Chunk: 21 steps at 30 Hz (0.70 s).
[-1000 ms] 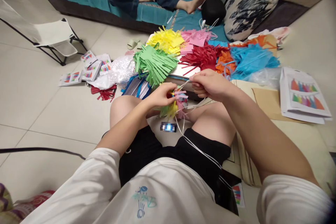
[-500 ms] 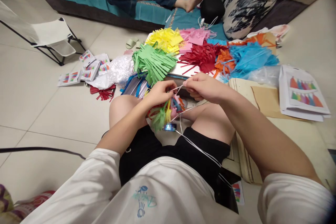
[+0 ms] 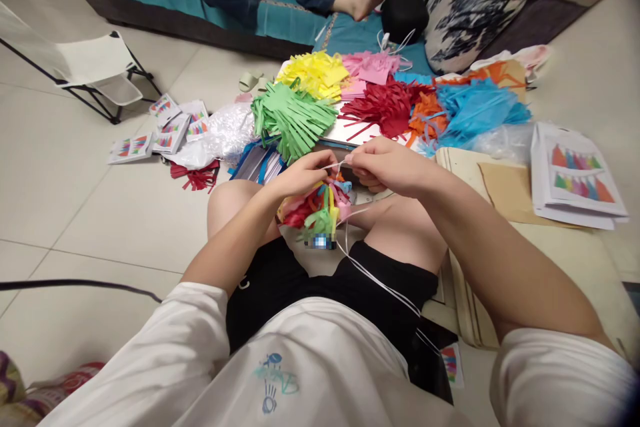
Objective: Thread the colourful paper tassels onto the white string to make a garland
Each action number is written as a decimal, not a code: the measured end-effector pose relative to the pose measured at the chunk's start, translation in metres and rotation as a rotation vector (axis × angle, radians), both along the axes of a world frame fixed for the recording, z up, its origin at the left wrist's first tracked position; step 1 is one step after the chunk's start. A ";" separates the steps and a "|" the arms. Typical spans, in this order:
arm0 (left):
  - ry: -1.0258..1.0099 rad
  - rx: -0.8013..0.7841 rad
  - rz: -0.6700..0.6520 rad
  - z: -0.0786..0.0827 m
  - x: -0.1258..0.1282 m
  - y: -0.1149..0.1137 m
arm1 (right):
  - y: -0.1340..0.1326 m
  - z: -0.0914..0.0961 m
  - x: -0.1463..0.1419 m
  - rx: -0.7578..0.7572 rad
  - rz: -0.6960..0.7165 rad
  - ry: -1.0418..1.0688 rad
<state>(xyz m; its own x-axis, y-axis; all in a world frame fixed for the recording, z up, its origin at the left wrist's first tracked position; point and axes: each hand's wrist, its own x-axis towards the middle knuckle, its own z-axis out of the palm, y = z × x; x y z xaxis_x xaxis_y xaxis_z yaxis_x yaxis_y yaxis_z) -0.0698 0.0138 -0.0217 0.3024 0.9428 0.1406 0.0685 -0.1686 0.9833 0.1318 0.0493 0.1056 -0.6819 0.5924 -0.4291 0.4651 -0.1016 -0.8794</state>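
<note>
Between my two hands runs a thin white string (image 3: 333, 165). My left hand (image 3: 311, 173) is closed on it, fingers curled and partly hidden from above. The fingertips of my right hand (image 3: 373, 161) pinch the same string a little to the right. Below my hands hangs a bunch of paper tassels (image 3: 317, 209) in red, green, yellow, pink, blue and orange, between my knees. More white cord (image 3: 377, 285) trails down across my right thigh. A small lit, blurred-out object (image 3: 321, 241) lies just below the tassels.
Piles of fringed paper in green (image 3: 293, 117), yellow (image 3: 313, 77), red (image 3: 387, 107) and blue (image 3: 480, 110) cover the low table ahead. Printed packets (image 3: 577, 177) lie right, others (image 3: 173, 130) on the floor left. A person's foot (image 3: 365, 5) rests on the teal sofa.
The tassel bunch has turned and shifted, with more red and pink now showing. The string between my hands has moved slightly left; my right hand has edged left too.
</note>
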 end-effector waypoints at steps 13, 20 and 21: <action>-0.066 0.109 -0.018 -0.016 0.000 0.001 | 0.004 0.007 0.002 -0.005 -0.002 0.031; 0.201 0.390 0.113 -0.005 0.000 -0.004 | 0.010 0.011 0.003 0.040 -0.023 0.023; 0.240 0.397 0.121 -0.004 0.000 -0.004 | 0.010 0.011 0.003 0.039 -0.023 0.020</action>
